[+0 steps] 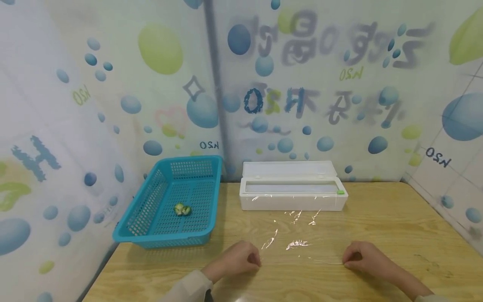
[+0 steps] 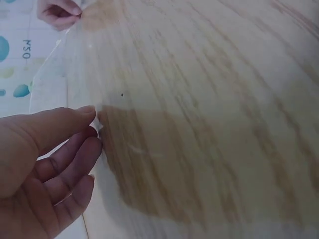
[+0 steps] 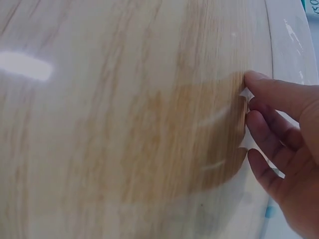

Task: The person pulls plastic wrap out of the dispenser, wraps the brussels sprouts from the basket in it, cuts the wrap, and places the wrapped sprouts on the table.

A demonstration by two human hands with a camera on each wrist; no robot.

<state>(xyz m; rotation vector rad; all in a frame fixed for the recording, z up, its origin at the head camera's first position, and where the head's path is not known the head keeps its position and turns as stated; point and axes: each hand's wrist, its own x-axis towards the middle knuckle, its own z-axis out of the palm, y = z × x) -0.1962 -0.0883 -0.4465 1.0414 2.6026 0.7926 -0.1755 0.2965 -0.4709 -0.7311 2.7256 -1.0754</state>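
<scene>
A clear sheet of cling film (image 1: 298, 244) stretches from the white cling film dispenser box (image 1: 292, 202) toward the front of the table. My left hand (image 1: 239, 259) pinches its near left corner between thumb and fingertips. At the near right corner, my right hand (image 1: 367, 260) pinches the film the same way. Thumb and forefinger meet at the film's edge in the left wrist view, at the left hand (image 2: 55, 164). In the right wrist view the right hand (image 3: 284, 134) has its other fingers loosely bent. The dispenser's lid (image 1: 289, 168) stands raised, and a green slider (image 1: 340, 192) sits at its right end.
To the left, a blue plastic basket (image 1: 171, 240) stands on the wooden table (image 1: 396, 218), holding a few small green vegetables (image 1: 183, 209) that look like Brussels sprouts. Behind the table hangs a patterned curtain (image 1: 245, 126) with blue and green spots.
</scene>
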